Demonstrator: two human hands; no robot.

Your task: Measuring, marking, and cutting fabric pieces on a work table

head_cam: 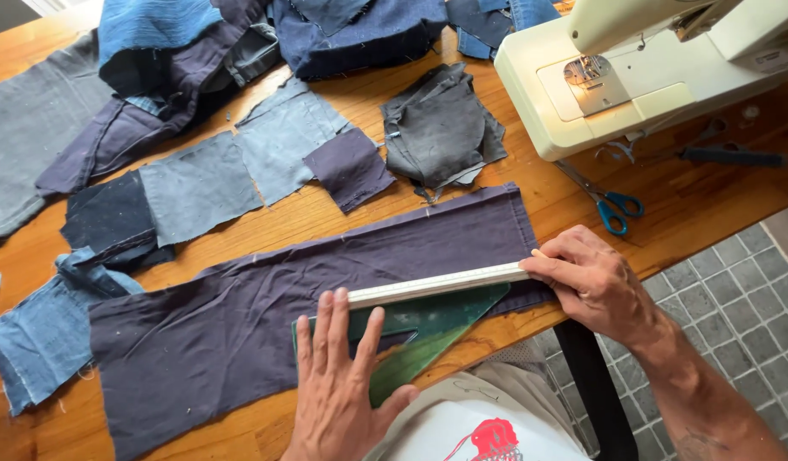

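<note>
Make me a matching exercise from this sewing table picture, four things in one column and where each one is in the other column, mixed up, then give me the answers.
Things:
1. left hand
2. right hand
3. blue-handled scissors
4. sewing machine

Places:
A. at the table's far right corner
B. flat on the green set square
C. on the wood just in front of the machine
D. at the right end of the pale ruler

Pairs: 1-B, 2-D, 3-C, 4-A

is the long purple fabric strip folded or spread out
Spread out: the long dark purple fabric strip lies flat in one wrinkled layer on the wooden table, under the green triangular ruler.
</note>
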